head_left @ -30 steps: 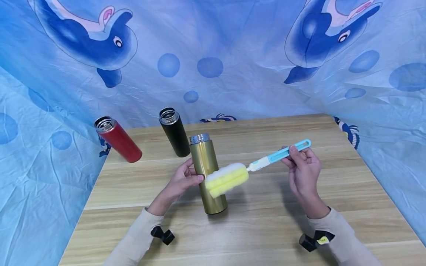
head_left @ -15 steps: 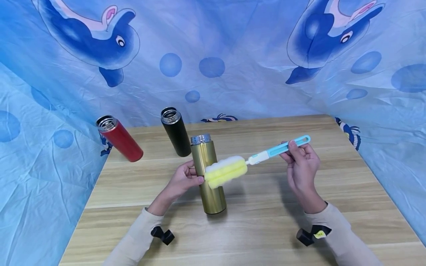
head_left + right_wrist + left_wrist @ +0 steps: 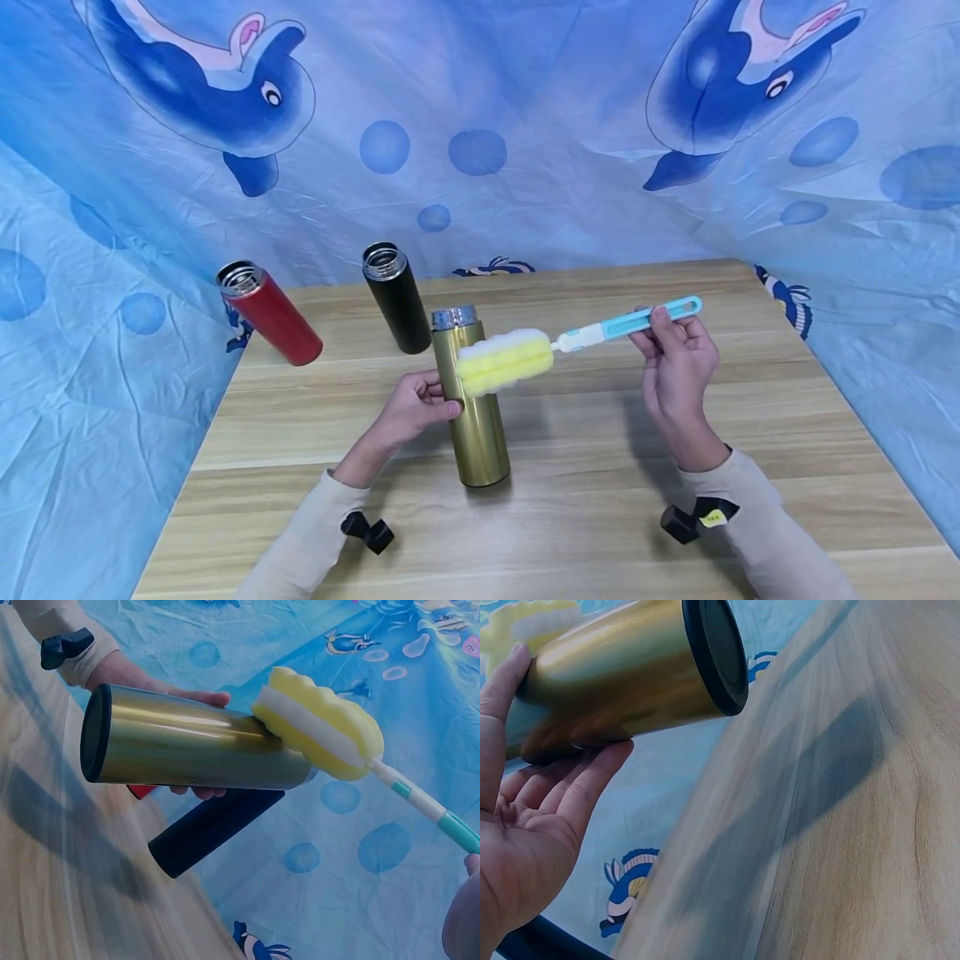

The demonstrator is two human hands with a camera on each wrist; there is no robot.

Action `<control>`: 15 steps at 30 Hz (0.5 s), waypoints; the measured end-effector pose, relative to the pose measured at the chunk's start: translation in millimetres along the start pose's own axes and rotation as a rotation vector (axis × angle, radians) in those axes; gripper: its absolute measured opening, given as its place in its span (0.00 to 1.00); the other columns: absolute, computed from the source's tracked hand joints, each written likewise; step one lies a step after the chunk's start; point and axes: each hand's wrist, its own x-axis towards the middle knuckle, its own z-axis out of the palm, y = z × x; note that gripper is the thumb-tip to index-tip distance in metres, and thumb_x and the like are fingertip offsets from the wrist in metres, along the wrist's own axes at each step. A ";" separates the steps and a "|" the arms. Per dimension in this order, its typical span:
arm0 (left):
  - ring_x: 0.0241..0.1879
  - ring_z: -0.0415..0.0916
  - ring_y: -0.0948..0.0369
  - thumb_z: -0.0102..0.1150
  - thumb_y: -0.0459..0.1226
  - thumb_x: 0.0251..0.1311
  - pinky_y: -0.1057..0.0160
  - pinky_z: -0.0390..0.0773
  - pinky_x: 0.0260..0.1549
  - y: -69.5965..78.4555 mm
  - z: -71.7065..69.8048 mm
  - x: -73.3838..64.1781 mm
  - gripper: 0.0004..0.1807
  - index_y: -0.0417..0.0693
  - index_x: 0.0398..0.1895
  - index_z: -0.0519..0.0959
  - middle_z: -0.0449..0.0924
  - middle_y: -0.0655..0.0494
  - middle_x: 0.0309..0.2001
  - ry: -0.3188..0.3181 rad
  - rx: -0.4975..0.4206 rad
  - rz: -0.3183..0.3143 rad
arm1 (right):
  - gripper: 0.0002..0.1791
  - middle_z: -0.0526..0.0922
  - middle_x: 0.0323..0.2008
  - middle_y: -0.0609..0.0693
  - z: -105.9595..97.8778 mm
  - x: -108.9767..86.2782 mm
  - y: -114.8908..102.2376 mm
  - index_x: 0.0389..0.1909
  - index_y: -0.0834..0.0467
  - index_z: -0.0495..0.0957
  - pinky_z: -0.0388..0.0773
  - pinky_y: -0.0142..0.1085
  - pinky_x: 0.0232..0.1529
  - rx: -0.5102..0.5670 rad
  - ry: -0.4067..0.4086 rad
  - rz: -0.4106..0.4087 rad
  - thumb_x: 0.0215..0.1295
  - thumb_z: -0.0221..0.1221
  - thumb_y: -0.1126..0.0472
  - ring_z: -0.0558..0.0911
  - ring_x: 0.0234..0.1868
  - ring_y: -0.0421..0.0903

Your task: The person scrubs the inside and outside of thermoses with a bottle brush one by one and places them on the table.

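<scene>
My left hand (image 3: 412, 410) grips a gold thermos bottle (image 3: 480, 442) round its middle, its steel neck tilted up and away. In the left wrist view the bottle's dark base (image 3: 718, 656) hangs above the tabletop. My right hand (image 3: 678, 375) pinches the light-blue handle of a sponge bottle brush (image 3: 577, 339) between thumb and fingers. The brush's yellow and white sponge head (image 3: 506, 364) overlaps the bottle's upper side in the head view. From the right wrist, the sponge (image 3: 322, 724) lies against the bottle's outside near the neck end.
A red bottle (image 3: 273, 317) and a black bottle (image 3: 397, 300), both lidless with steel necks, stand at the back left of the wooden table (image 3: 600, 517). A blue dolphin-print cloth (image 3: 555, 208) hangs behind and at both sides.
The brush has moved up along the bottle toward its neck, its handle now closer to level. My right hand has shifted slightly up and left; the left hand holds nearly still.
</scene>
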 end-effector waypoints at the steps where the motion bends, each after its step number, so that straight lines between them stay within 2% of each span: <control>1: 0.41 0.87 0.61 0.71 0.35 0.58 0.64 0.85 0.42 0.2 0.0 -0.1 0.30 0.20 0.57 0.74 0.88 0.56 0.41 0.000 0.005 0.001 | 0.11 0.87 0.31 0.66 0.6 0.7 0.2 0.40 0.77 0.73 0.85 0.33 0.33 0.006 0.004 -0.001 0.65 0.64 0.74 0.90 0.29 0.50; 8: 0.38 0.86 0.62 0.69 0.36 0.59 0.65 0.85 0.40 1.0 -0.1 -1.0 0.27 0.21 0.54 0.76 0.87 0.55 0.38 -0.005 0.039 -0.008 | 0.13 0.86 0.31 0.65 4.9 4.8 1.9 0.40 0.75 0.73 0.86 0.34 0.33 0.013 0.042 -0.003 0.63 0.67 0.72 0.89 0.28 0.51; 15: 0.38 0.86 0.61 0.66 0.35 0.61 0.64 0.85 0.37 1.1 -0.5 -0.4 0.25 0.23 0.55 0.75 0.87 0.52 0.40 -0.019 0.036 -0.012 | 0.14 0.86 0.32 0.62 7.6 6.3 1.4 0.39 0.72 0.73 0.85 0.34 0.35 -0.012 0.069 -0.010 0.63 0.68 0.69 0.90 0.31 0.50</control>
